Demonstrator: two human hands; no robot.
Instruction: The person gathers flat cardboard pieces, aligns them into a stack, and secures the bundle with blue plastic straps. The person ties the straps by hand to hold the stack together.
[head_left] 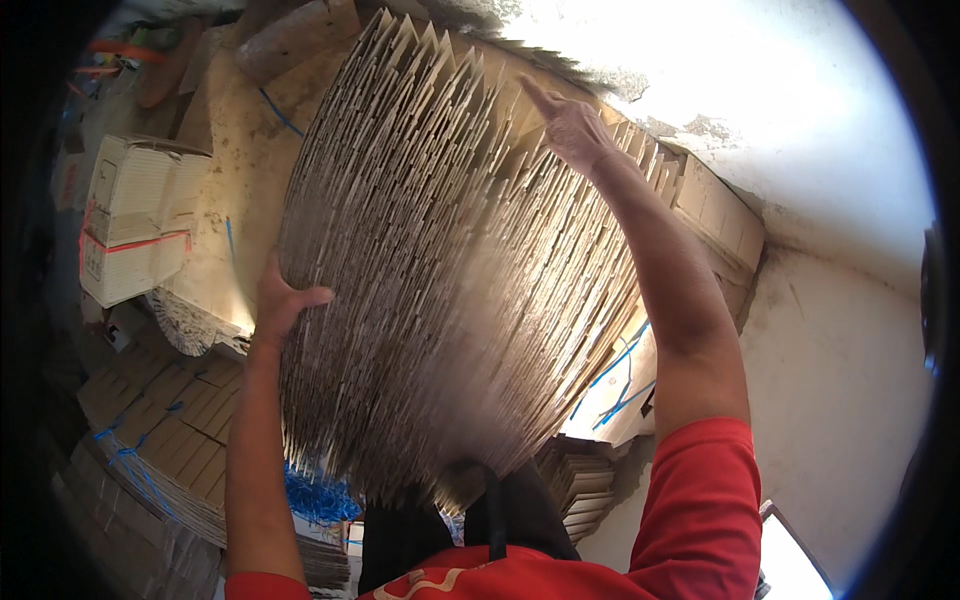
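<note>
A thick bundle of flattened brown cardboard sheets (440,270) stands on edge in front of me, filling the middle of the head view. My left hand (282,300) presses against its left side, thumb wrapped onto the sheet edges. At the far upper right corner my right hand (568,125) lies on the bundle's top, fingers spread over the sheets. Both arms wear red short sleeves.
Two bound white cartons (135,225) with red strapping sit at the left. More flat cardboard stacks (170,420) tied with blue string lie at lower left. Another cardboard stack (715,215) leans on the pale wall (830,380) at right. Blue string (315,500) is piled below.
</note>
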